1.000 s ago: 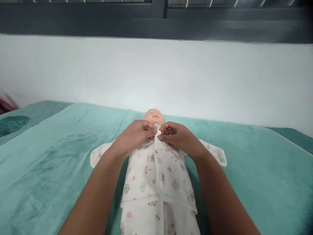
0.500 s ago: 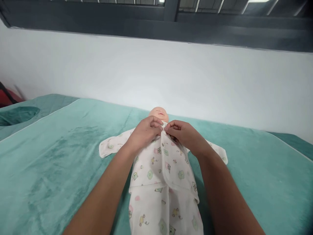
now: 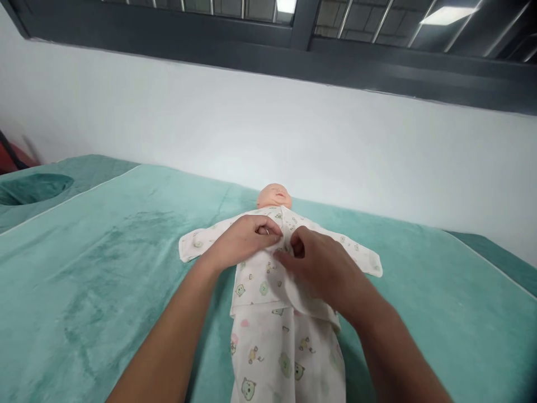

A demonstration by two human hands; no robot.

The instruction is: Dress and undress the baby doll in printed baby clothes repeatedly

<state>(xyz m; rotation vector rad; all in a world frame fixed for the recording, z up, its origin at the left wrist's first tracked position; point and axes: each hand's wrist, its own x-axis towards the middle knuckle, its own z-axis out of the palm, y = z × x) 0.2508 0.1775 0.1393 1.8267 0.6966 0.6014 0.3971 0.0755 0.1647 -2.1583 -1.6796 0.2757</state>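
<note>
Placket (image 3: 284, 220) of the top (image 3: 262, 291) on the doll (image 3: 274, 196) is flanked by left hand (image 3: 247, 238) and right hand (image 3: 325, 268), running head-to-foot between curled fingers; any pinch cannot be confirmed.

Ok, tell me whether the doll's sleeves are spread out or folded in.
Spread out: both sleeves reach sideways from the printed shirt, across the green cover.

An indoor room, kind unclear; barred window (image 3: 302, 25), green cloth (image 3: 126, 252)

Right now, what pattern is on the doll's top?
The top is white with cartoon prints; head view.
</note>
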